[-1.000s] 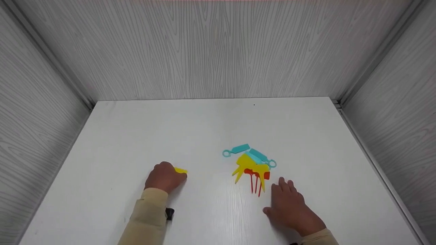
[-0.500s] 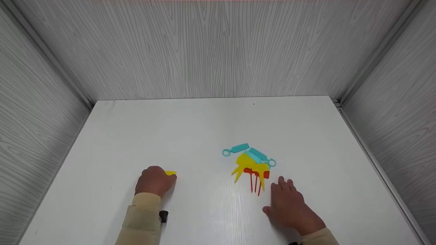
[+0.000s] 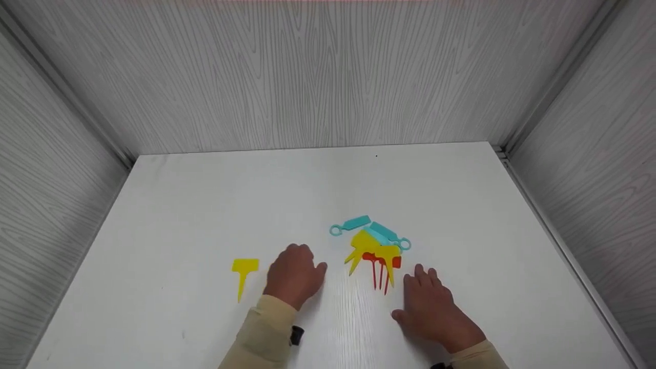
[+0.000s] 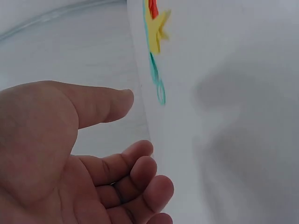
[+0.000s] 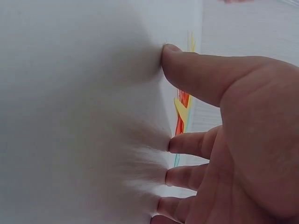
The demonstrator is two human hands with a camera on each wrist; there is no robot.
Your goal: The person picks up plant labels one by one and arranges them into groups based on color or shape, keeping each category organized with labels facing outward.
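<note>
My left hand [image 3: 294,274] is in the air over the table, thumb apart from loosely bent fingers, nothing between them. To its left a yellow T-shaped plant label [image 3: 245,265] lies flat. Right of the hand is a pile: yellow plant labels [image 3: 365,241] overlap red labels [image 3: 395,262] with thin stems, and teal tags with ring ends [image 3: 357,222] lie at the back. In the left wrist view the yellow labels [image 4: 153,35] and a teal ring [image 4: 161,92] show beyond the thumb. My right hand [image 3: 430,310] rests with fingertips on the table, just right of the pile, holding nothing.
The white table [image 3: 205,205] is enclosed by a grey wood-grain back panel [image 3: 318,77] and side panels at left [image 3: 46,169] and right [image 3: 589,154]. Beige sleeves cover both forearms.
My left hand first moved left with a yellow plant label, then let it go on the table and moved right toward the pile. My right hand has stayed in place.
</note>
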